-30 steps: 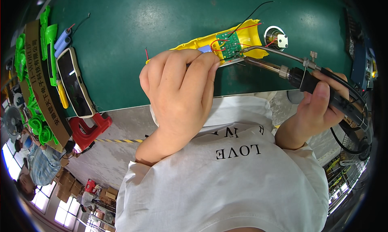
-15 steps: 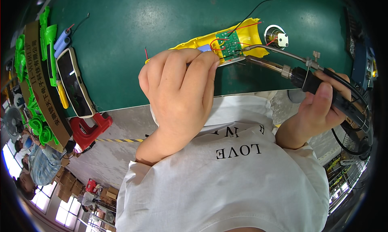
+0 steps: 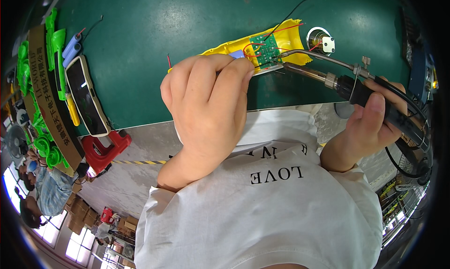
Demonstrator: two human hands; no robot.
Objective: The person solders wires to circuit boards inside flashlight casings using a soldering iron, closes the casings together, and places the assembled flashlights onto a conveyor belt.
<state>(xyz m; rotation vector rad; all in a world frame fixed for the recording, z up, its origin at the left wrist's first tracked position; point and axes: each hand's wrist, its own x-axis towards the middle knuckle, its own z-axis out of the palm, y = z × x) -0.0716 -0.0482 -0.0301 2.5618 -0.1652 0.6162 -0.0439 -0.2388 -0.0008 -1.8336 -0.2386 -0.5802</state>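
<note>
A yellow plastic housing half (image 3: 225, 48) lies open on the table, with a green circuit board (image 3: 266, 49) and a blue battery cell (image 3: 237, 54) inside. My left hand (image 3: 206, 91) is closed over its near left part; the thumb is hidden. From those fingertips a thin dark wire (image 3: 263, 65) runs to the board. My right hand (image 3: 375, 116) grips a soldering iron (image 3: 354, 91) by its black handle. A thin metal tube (image 3: 318, 56) is clamped alongside the iron. Both tips meet the board's lower right edge, where contact is too small to tell.
Right of the housing stands a round reflector part (image 3: 320, 41) wired in red. Along the left lie a phone (image 3: 86, 95), blue cells (image 3: 71, 48), a yellow-handled tool (image 3: 72, 109) and a cardboard box (image 3: 51, 105) with green plastic parts. A red tool-like frame (image 3: 105, 152) sits beyond the table edge.
The soldering iron and tube have shifted slightly left against the board. The dark wire between my left fingertips and the board shows more clearly. My left hand has hardly moved.
</note>
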